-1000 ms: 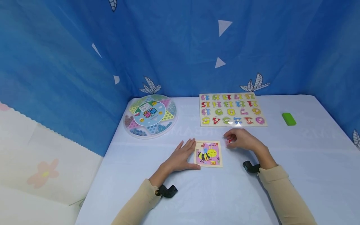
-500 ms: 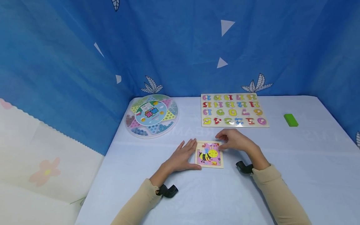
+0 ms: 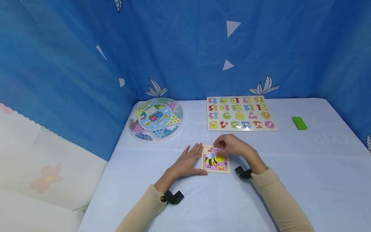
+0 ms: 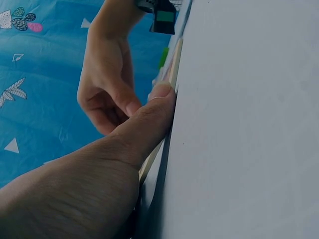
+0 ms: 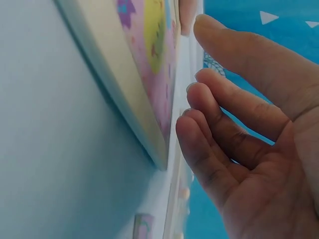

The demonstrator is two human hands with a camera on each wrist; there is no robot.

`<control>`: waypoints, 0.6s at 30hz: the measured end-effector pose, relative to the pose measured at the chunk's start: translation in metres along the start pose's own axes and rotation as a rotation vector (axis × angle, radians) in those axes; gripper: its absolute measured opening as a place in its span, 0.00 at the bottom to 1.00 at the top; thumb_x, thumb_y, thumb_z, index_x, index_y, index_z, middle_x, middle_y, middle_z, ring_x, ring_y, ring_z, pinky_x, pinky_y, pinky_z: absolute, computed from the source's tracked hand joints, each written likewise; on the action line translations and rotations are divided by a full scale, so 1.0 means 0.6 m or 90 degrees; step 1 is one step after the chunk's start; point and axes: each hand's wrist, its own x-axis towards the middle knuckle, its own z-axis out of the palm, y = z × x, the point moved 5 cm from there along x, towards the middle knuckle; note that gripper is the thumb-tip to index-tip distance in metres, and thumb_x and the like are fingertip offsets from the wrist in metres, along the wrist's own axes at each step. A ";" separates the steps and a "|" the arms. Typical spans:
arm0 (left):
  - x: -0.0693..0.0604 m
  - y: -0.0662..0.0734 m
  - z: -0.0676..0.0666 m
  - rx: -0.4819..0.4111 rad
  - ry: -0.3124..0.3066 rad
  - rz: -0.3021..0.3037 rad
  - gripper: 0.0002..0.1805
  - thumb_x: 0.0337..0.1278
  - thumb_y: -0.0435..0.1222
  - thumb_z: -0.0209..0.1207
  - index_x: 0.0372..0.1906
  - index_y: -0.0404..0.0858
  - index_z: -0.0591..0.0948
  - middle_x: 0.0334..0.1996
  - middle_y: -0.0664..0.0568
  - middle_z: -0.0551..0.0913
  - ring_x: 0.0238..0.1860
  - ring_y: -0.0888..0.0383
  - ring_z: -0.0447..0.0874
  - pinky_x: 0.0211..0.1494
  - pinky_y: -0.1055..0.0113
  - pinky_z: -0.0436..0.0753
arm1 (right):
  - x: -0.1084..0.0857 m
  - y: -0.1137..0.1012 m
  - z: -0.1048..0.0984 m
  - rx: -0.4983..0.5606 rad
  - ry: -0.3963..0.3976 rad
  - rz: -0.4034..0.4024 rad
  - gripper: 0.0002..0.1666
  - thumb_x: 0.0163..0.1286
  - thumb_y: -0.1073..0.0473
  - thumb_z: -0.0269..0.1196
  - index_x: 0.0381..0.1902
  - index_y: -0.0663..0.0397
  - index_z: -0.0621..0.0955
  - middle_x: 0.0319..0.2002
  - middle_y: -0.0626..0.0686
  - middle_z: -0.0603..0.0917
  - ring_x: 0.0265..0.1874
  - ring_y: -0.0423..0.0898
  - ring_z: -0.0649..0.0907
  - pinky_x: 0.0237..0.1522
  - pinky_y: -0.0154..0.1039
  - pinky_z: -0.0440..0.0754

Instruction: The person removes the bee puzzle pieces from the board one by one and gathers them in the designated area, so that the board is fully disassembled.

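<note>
Bee puzzle [image 3: 215, 163] lies on the table [image 3: 220, 201], the number board [image 3: 241, 114] beyond it. The right hand [image 3: 233, 147], fingers bent, has moved from the puzzle's right side to over its far part, so work seems centred there; whether it grips anything cannot be told. The left hand [image 3: 186, 163], outstretched, touches the puzzle's left edge.

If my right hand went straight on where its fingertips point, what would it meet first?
Most likely the bee puzzle: your right hand hangs over its upper part, angled down at it, though the gap is hard to judge.
</note>
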 end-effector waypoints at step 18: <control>-0.002 0.002 -0.001 -0.009 -0.001 0.002 0.60 0.50 0.67 0.59 0.78 0.41 0.45 0.80 0.54 0.40 0.80 0.58 0.33 0.81 0.53 0.37 | 0.011 0.000 0.019 -0.041 -0.010 0.033 0.17 0.55 0.56 0.74 0.42 0.54 0.86 0.35 0.48 0.84 0.34 0.43 0.78 0.43 0.37 0.82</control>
